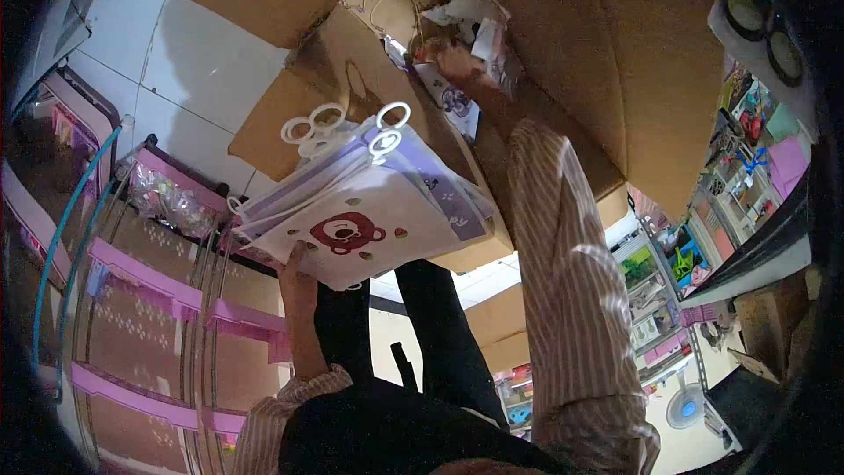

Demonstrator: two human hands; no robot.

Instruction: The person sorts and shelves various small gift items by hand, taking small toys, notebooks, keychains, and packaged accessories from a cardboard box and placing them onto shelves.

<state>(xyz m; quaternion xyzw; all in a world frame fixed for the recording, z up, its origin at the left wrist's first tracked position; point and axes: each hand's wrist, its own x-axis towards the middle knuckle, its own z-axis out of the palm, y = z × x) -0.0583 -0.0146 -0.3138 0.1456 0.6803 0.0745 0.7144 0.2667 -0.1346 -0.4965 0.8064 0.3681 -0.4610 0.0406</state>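
My left hand (300,274) grips the near edge of a stack of flat zip pouches (404,233) with white ring pulls (393,115) along the far side. The top pouch is white and purple, printed with a red bear head and small strawberries. My right arm, in a striped sleeve, reaches down into a large cardboard box (563,53). Deep inside, my right hand (459,63) is among crumpled clear and white wrapping (479,13), just above a purple-and-white printed piece (457,110). Its fingers are small and blurred, and I cannot tell what they hold.
Pink shelf racks (149,277) stand at the left, with a plastic bag of small items (176,198) on one. White floor tiles (202,62) show beyond the box flaps. Crowded goods shelves (659,281) and a fan (687,408) are at the right.
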